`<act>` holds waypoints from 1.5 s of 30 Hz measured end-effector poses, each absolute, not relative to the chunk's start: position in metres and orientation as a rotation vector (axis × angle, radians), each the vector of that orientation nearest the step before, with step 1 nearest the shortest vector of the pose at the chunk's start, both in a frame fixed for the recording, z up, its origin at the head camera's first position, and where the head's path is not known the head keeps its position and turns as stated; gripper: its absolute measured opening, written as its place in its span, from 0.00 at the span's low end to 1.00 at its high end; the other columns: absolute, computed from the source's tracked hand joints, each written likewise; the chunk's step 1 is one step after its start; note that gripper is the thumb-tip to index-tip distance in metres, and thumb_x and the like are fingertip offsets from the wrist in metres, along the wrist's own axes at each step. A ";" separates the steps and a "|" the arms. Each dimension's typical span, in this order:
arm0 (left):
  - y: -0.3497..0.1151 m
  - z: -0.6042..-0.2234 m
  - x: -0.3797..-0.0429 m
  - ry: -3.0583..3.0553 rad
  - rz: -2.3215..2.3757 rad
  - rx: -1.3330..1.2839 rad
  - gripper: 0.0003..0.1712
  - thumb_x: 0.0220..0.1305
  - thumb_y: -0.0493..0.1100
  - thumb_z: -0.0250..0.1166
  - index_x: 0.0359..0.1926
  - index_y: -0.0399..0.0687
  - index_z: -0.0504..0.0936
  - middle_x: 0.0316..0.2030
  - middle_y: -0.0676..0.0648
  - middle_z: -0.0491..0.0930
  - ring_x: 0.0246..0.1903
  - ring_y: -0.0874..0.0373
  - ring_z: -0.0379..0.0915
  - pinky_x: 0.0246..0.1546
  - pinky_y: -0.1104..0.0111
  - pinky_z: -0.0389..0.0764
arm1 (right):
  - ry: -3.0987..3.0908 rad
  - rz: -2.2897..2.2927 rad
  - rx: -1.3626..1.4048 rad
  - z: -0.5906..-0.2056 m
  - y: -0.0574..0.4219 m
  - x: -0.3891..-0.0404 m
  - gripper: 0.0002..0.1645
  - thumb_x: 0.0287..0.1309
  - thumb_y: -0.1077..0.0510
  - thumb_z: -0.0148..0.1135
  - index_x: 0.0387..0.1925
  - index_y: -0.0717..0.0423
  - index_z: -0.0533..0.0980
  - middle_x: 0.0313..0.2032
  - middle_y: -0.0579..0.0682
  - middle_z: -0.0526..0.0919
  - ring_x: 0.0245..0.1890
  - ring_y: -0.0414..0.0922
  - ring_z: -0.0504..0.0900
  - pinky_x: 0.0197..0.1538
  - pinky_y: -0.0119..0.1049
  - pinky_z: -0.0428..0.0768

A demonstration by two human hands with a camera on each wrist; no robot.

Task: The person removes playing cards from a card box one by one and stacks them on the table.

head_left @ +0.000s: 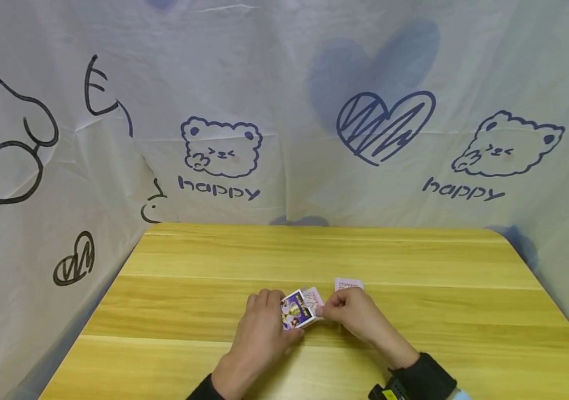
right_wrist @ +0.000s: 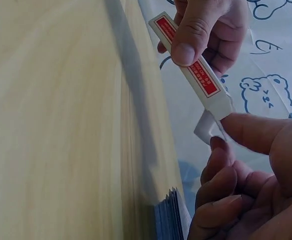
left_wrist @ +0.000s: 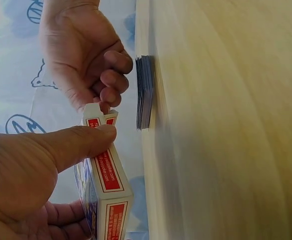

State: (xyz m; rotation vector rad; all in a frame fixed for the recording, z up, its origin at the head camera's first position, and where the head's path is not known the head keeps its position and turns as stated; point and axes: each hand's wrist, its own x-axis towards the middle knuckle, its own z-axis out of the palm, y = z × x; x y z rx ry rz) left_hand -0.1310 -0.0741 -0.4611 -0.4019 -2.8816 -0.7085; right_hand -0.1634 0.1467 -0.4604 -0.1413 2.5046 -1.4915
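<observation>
My left hand (head_left: 260,330) grips a playing card box (head_left: 294,312) with a purple and yellow picture, its thumb along a narrow white side with red panels (left_wrist: 108,172). At the box's right end, my right hand (head_left: 357,315) pinches the end flap (right_wrist: 205,127) between thumb and fingers. A pink patterned piece (head_left: 312,299) shows behind that end; I cannot tell whether it is a card or part of the box. Partly behind the right hand in the head view, a stack of playing cards (head_left: 349,284) lies on the table. Both hands hold the box above the tabletop.
The wooden table (head_left: 204,261) has light yellow planks. White cloth (head_left: 294,166) with drawn bears and hearts hangs behind it and along the sides. A dark sleeve and a strapped device (head_left: 394,386) sit at the right wrist.
</observation>
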 end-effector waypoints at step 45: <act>-0.074 -0.458 -0.131 -2.961 -0.680 -0.293 0.41 0.46 0.57 0.86 0.52 0.36 0.78 0.37 0.47 0.74 0.36 0.55 0.65 0.28 0.69 0.70 | 2.528 -1.390 0.043 -0.456 0.226 -0.223 0.13 0.69 0.59 0.66 0.45 0.66 0.86 0.37 0.52 0.85 0.35 0.48 0.76 0.35 0.37 0.74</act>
